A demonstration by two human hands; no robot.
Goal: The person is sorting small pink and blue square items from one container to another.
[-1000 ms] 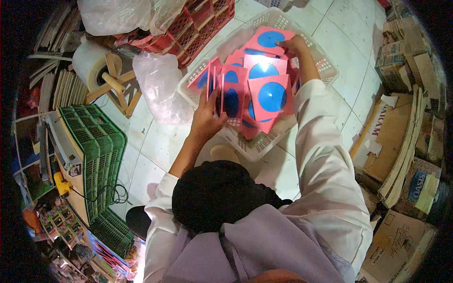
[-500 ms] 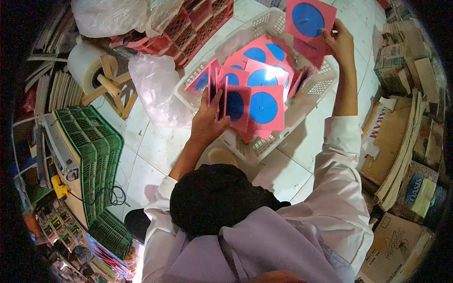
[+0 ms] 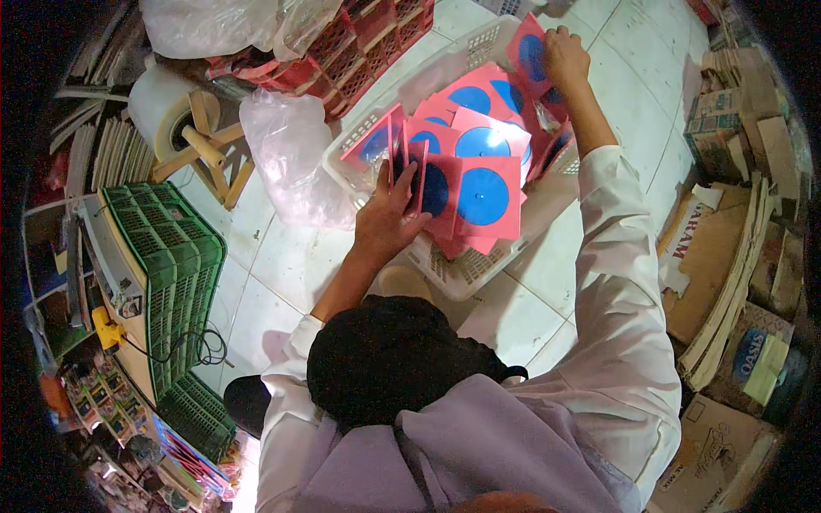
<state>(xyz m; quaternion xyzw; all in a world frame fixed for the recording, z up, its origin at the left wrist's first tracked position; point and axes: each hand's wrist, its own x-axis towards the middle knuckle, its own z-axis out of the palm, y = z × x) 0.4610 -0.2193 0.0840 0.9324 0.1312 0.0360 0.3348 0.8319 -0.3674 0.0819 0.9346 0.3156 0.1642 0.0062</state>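
A white perforated plastic basket (image 3: 445,286) holds a pile of flat pink squares (image 3: 513,192), each with a blue disc on its face. At the basket's near left side, my left hand (image 3: 385,221) is closed on several pink squares standing on edge, its fingers among them and its thumb at the near side. Over the far right corner, my right hand (image 3: 566,61) grips the edge of a tilted pink square with a blue disc (image 3: 528,53). Its fingertips are partly hidden. Below that hand, more squares lean against the basket's right wall.
A red crate (image 3: 376,51) and clear plastic bags (image 3: 286,154) stand at the far left, beside a film roll (image 3: 167,107) on a wooden stand. A green crate (image 3: 171,256) is on the left, with a yellow tool (image 3: 107,329) nearby. Cardboard boxes (image 3: 718,256) line the right.
My right hand has moved left and nearer, turning its pink square edgewise toward the basket's far right corner. My left hand keeps hold of its squares, with slight finger movement.
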